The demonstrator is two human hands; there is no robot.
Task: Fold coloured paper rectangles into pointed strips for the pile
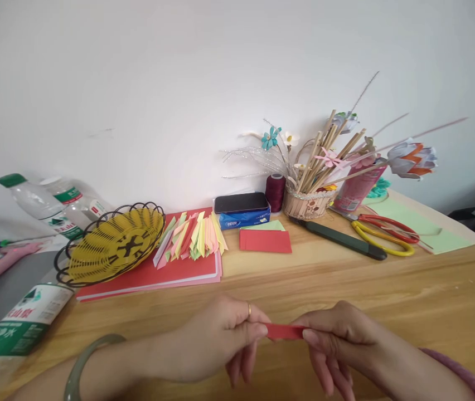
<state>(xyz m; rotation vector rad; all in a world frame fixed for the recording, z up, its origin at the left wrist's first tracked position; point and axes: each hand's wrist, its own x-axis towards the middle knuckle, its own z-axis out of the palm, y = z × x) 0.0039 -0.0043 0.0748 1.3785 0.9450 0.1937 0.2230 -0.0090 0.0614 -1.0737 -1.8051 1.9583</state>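
Clamped between thumb and fingers of the left hand [235,328] and the right hand [344,334], one end in each, a narrow red paper strip [285,332] is held level above the near part of the wooden table [430,295] in the head view. The step looks like folding or creasing, though the crease itself is too small to tell. The next move probably calls for even thumb pressure along the strip. Behind it lie red slips [265,241] and folded paper pieces [193,236].

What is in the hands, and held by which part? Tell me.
A red paper strip, held by its two ends: the left hand pinches one end, the right hand the other, each between thumb and fingers.
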